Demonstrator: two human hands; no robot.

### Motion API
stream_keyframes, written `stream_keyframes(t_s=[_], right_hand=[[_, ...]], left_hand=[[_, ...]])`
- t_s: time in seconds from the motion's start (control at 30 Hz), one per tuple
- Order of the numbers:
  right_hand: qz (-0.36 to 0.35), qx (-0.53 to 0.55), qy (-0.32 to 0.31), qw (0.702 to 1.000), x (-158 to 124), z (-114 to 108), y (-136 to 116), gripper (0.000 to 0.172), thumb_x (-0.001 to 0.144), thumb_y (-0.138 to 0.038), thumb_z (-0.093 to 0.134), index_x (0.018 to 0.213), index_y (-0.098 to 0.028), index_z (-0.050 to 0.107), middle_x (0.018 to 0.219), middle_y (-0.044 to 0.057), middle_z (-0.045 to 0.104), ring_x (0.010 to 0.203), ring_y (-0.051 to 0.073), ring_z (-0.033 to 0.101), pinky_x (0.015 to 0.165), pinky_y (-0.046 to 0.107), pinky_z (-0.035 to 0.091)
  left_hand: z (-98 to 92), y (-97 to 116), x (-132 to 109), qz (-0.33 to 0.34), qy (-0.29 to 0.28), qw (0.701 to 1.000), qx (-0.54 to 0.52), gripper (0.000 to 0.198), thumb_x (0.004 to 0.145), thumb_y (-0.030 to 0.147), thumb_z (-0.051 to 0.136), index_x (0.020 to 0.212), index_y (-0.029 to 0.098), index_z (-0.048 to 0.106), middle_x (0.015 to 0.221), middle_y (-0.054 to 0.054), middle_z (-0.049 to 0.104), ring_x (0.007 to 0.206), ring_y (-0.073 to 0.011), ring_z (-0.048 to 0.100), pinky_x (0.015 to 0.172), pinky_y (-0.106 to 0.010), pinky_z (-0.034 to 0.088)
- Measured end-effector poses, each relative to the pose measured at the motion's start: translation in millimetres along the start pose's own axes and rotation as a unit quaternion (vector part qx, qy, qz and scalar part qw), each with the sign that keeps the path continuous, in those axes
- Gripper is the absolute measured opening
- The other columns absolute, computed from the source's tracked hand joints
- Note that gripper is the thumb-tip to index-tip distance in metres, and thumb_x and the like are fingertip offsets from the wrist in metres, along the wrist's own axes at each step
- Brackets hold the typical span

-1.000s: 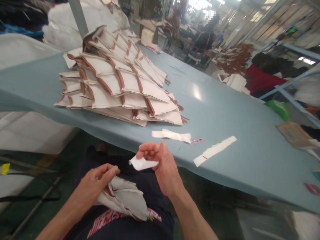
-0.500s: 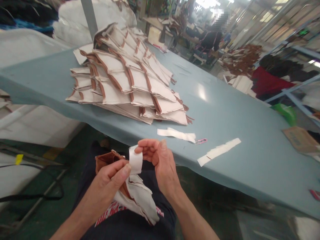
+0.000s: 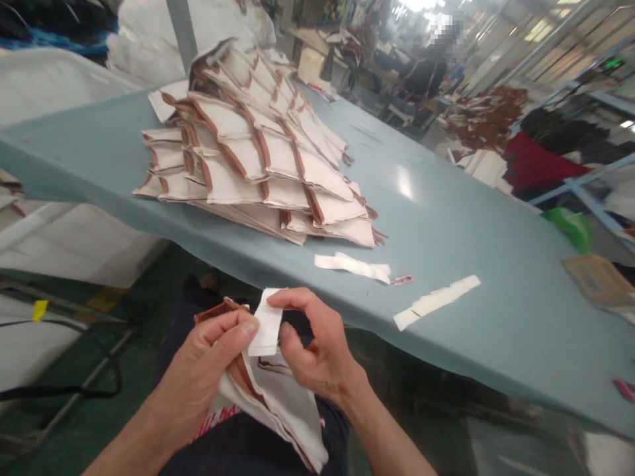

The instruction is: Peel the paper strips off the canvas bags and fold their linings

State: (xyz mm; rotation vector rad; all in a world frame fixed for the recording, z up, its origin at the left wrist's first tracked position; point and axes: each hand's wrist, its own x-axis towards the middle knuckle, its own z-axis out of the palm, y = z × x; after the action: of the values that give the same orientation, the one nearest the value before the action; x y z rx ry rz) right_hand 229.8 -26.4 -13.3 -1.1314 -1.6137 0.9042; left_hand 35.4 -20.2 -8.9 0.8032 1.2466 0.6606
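Over my lap, my left hand (image 3: 211, 360) grips a cream fabric piece with brown trim (image 3: 288, 410) that hangs down across my thigh. Its thumb also presses on a small white label strip (image 3: 266, 324). My right hand (image 3: 310, 344) pinches the top of that same strip between thumb and forefinger, right beside the left thumb. Both hands are closed and touch at the strip.
A light blue table (image 3: 446, 218) runs ahead. On it lie a fanned stack of cream, brown-edged pieces (image 3: 258, 165), two rows of white strips (image 3: 353, 266) (image 3: 436, 301) and a pink clip (image 3: 403, 280). White bins stand at left. A person works far behind.
My left hand rose with the fabric piece to meet the strip. The right hand turned the strip upright and brought it down onto the fabric's edge.
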Motion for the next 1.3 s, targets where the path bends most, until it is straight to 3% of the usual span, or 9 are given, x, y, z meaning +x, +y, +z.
stream_keyframes(t_s=[0.2,0.3,0.4,0.57,0.77,0.87,0.97,1.07,1.3], right_hand=[[0.005,0.013,0.042,0.999,-4,11,9,0.031,0.096,-0.022,0.074,0.127,-0.025,0.074,0.141,0.015,0.081,0.126,0.029,0.079,0.1,0.041,0.065],[0.089,0.059,0.064,0.992,-7,15,8,0.013,0.1,-0.032,0.073,0.11,-0.024,0.077,0.111,0.009,0.084,0.095,0.023,0.078,0.084,0.035,0.063],[0.151,0.106,0.044,0.982,-9,19,4,0.024,0.1,-0.046,0.076,0.097,-0.022,0.077,0.084,0.003,0.076,0.072,0.019,0.065,0.07,0.032,0.056],[0.197,0.107,0.013,0.974,-9,30,-2,0.023,0.099,-0.042,0.075,0.094,-0.02,0.077,0.081,0.002,0.074,0.069,0.016,0.061,0.068,0.03,0.051],[0.152,0.054,0.04,0.986,-1,30,-5,0.021,0.098,-0.034,0.068,0.082,-0.021,0.067,0.071,-0.003,0.062,0.064,0.013,0.054,0.065,0.027,0.045],[0.16,0.028,0.028,0.986,2,22,-2,0.02,0.099,-0.033,0.067,0.085,-0.021,0.07,0.072,-0.003,0.065,0.064,0.013,0.056,0.065,0.027,0.045],[0.168,0.014,0.001,0.986,2,17,2,0.02,0.101,-0.034,0.067,0.088,-0.02,0.073,0.074,-0.001,0.069,0.066,0.015,0.059,0.066,0.028,0.047],[0.164,0.02,-0.014,0.986,0,17,3,0.023,0.104,-0.035,0.067,0.087,-0.021,0.072,0.074,0.0,0.07,0.066,0.015,0.061,0.065,0.028,0.047],[0.132,0.009,-0.038,0.99,-1,16,1,0.026,0.11,-0.035,0.063,0.089,-0.021,0.069,0.078,0.0,0.073,0.068,0.015,0.064,0.068,0.027,0.046]], left_hand=[[-7.9,-13,7,0.013,-0.006,0.998,-0.061,0.056,0.08,0.074,0.091,0.075,0.023,0.069,0.057,0.002,0.071,0.046,-0.0171,0.064,0.046,-0.025,0.056],[-11.2,-16,10,0.058,0.053,0.997,-0.012,0.054,0.084,0.075,0.088,0.081,0.023,0.073,0.061,0.002,0.074,0.05,-0.0188,0.067,0.048,-0.025,0.056],[-13.4,-19,10,0.075,0.089,0.993,0.019,0.052,0.084,0.073,0.088,0.085,0.023,0.076,0.066,0.001,0.077,0.056,-0.0205,0.07,0.052,-0.025,0.059],[-8.6,-16,12,0.083,0.11,0.989,0.052,0.049,0.081,0.07,0.085,0.084,0.022,0.078,0.065,0.0,0.075,0.056,-0.021,0.069,0.051,-0.025,0.057],[-9.2,-7,14,0.116,0.114,0.98,0.11,0.047,0.082,0.068,0.078,0.068,0.024,0.072,0.054,0.001,0.072,0.049,-0.0203,0.069,0.048,-0.025,0.056],[-18.2,-8,11,0.174,0.175,0.951,0.186,0.04,0.092,0.064,0.074,0.085,0.025,0.081,0.058,0.003,0.077,0.05,-0.0195,0.072,0.052,-0.023,0.058],[-19.9,-6,9,0.236,0.137,0.934,0.233,0.036,0.098,0.055,0.071,0.109,0.025,0.087,0.065,0.004,0.083,0.053,-0.0195,0.077,0.059,-0.023,0.063],[-13.0,-3,8,0.28,0.077,0.929,0.231,0.032,0.098,0.048,0.066,0.101,0.024,0.088,0.071,0.001,0.087,0.052,-0.0195,0.08,0.056,-0.022,0.063],[-4.9,0,8,0.274,0.072,0.935,0.212,0.032,0.095,0.046,0.068,0.101,0.022,0.089,0.064,0.002,0.084,0.049,-0.0191,0.078,0.052,-0.021,0.061]])
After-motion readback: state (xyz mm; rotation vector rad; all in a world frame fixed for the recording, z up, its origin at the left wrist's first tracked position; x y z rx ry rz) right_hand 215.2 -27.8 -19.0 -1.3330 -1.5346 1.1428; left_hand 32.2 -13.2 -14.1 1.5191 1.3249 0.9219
